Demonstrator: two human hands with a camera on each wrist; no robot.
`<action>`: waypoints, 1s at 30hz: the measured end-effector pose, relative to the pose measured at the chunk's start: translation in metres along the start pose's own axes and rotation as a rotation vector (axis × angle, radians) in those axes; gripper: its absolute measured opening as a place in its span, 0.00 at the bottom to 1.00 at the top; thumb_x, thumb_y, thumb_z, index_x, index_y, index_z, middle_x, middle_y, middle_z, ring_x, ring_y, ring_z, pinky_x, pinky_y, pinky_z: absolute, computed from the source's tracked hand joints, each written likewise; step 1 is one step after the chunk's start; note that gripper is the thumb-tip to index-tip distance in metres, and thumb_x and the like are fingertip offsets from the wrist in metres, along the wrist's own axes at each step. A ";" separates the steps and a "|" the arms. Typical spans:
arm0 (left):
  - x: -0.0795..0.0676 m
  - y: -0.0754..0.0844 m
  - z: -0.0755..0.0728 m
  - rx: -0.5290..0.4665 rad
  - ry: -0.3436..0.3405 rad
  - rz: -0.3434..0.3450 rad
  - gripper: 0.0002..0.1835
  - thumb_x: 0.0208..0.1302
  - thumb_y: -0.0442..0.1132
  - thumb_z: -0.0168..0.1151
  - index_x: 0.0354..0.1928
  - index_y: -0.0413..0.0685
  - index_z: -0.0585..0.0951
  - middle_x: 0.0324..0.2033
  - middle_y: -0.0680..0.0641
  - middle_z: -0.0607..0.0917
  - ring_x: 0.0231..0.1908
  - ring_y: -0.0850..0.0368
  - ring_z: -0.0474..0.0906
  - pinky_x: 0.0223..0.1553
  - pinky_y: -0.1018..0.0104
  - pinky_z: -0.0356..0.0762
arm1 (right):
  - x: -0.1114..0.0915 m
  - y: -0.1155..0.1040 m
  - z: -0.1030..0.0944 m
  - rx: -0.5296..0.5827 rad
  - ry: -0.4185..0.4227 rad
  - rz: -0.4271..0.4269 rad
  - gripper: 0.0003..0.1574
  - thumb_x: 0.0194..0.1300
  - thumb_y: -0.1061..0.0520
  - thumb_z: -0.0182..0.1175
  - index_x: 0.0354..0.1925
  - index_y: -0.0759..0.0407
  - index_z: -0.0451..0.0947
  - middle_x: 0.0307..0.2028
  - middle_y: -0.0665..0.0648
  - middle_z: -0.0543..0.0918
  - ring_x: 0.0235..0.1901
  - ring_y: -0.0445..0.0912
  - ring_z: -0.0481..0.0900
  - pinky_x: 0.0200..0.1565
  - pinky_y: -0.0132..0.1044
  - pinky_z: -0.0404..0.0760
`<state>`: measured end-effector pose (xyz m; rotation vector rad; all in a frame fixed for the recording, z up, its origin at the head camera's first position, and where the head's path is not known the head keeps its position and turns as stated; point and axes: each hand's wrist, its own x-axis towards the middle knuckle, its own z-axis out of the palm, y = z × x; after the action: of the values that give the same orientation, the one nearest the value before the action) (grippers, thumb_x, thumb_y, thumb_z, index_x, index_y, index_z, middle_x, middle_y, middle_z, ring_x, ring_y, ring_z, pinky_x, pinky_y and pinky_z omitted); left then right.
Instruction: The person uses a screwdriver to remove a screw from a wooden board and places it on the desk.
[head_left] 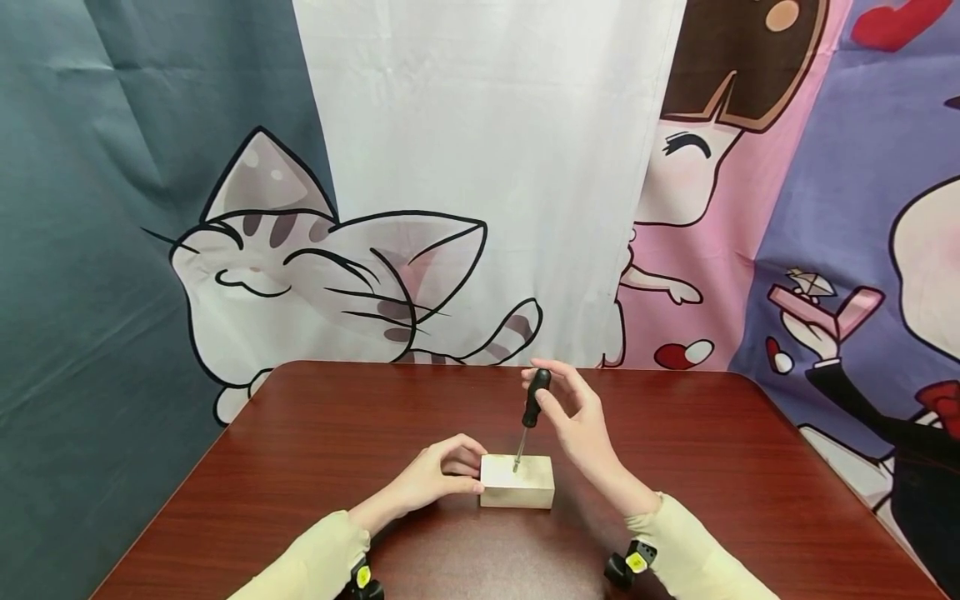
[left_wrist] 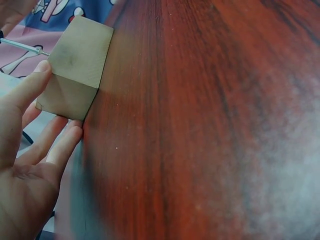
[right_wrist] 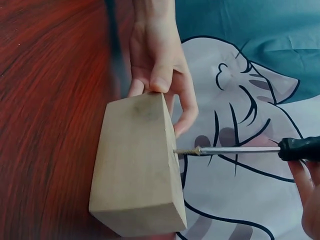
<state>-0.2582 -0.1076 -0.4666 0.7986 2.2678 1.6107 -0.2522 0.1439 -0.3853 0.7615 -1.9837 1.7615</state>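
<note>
I judge the screw (right_wrist: pixel 186 151) barely started, most left — left hand (head_left: pixel 431 479) pinches block (head_left: pixel 517 497) at nine o'clock, right hand (head_left: pixel 581 421) loosely grips screwdriver (head_left: pixel 534 402).

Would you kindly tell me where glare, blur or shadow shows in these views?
Head view: faint sheen on the table near the bottom edge, soft shadow below the left hand; left wrist view: pale, hazy glare on the table at lower right; right wrist view: a dark strip looks blurred, while the wooden block and screwdriver look fairly sharp.
</note>
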 end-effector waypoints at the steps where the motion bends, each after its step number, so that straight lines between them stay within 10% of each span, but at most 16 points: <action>1: 0.000 0.000 0.000 -0.001 -0.001 0.002 0.23 0.57 0.42 0.74 0.55 0.51 0.78 0.48 0.41 0.85 0.48 0.54 0.85 0.50 0.70 0.83 | 0.000 0.000 0.000 -0.019 0.020 0.005 0.23 0.69 0.64 0.59 0.62 0.59 0.72 0.50 0.62 0.82 0.41 0.40 0.85 0.39 0.28 0.85; 11: 0.002 -0.002 0.000 -0.004 -0.001 0.013 0.24 0.55 0.41 0.75 0.54 0.52 0.78 0.47 0.43 0.85 0.47 0.53 0.85 0.49 0.71 0.83 | 0.002 -0.003 -0.001 -0.035 0.021 0.053 0.23 0.64 0.62 0.66 0.56 0.56 0.74 0.39 0.53 0.80 0.29 0.42 0.82 0.30 0.32 0.80; 21: 0.002 -0.001 0.000 -0.012 -0.001 0.023 0.24 0.57 0.40 0.74 0.54 0.49 0.78 0.47 0.40 0.85 0.48 0.49 0.85 0.50 0.70 0.83 | 0.001 -0.003 -0.001 0.025 -0.028 0.002 0.28 0.71 0.65 0.56 0.67 0.57 0.67 0.50 0.51 0.85 0.48 0.40 0.86 0.51 0.33 0.85; 30: 0.001 0.000 -0.001 -0.001 -0.005 0.019 0.23 0.57 0.40 0.74 0.54 0.50 0.78 0.47 0.40 0.85 0.48 0.52 0.85 0.50 0.71 0.82 | -0.001 -0.002 0.004 -0.016 0.104 0.070 0.24 0.64 0.63 0.66 0.57 0.60 0.73 0.40 0.49 0.80 0.31 0.38 0.83 0.32 0.30 0.83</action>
<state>-0.2590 -0.1077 -0.4662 0.8258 2.2626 1.6166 -0.2499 0.1404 -0.3853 0.5886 -1.9754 1.7843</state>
